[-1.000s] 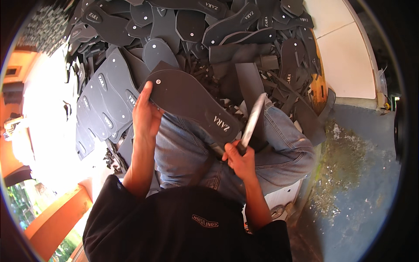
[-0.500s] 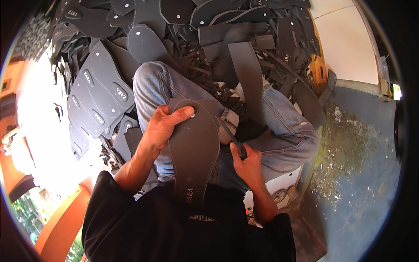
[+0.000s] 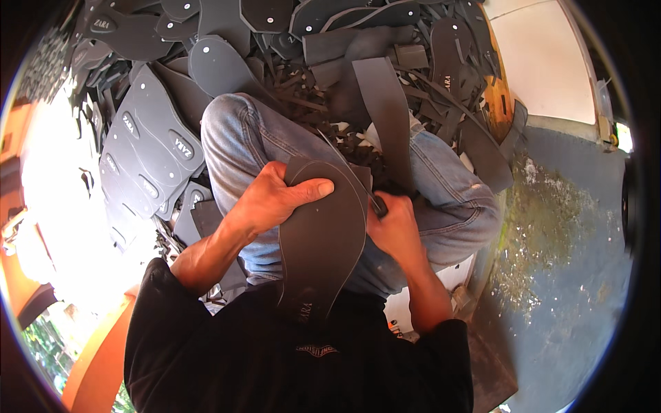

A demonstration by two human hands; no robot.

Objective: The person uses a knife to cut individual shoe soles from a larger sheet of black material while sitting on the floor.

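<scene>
My left hand (image 3: pixel 268 201) grips a dark grey foam sandal sole (image 3: pixel 322 237) by its upper left edge, thumb flat on its face and fingers hidden beneath. The sole stands over my lap, its lower end against my black shirt. A pale curved outline runs along its rim. In my right hand (image 3: pixel 397 230) is a knife (image 3: pixel 378 205), fist wrapped round the dark handle. Its thin blade slants up and left along the sole's upper right edge, the tip past the top. Whether the blade touches the foam I cannot tell.
My jeans-clad legs (image 3: pixel 237 138) are bent around the work. A heap of cut soles (image 3: pixel 213 62) and thin foam scraps (image 3: pixel 296 89) lies ahead. Sheets with printed sole shapes (image 3: pixel 151 141) lean at the left. A long foam strip (image 3: pixel 385 110) rests by my right leg. Stained blue floor (image 3: pixel 571 255) lies right.
The sole has moved a little to the right with my left hand. The knife has come up and forward, its blade now lying along the sole's top right edge.
</scene>
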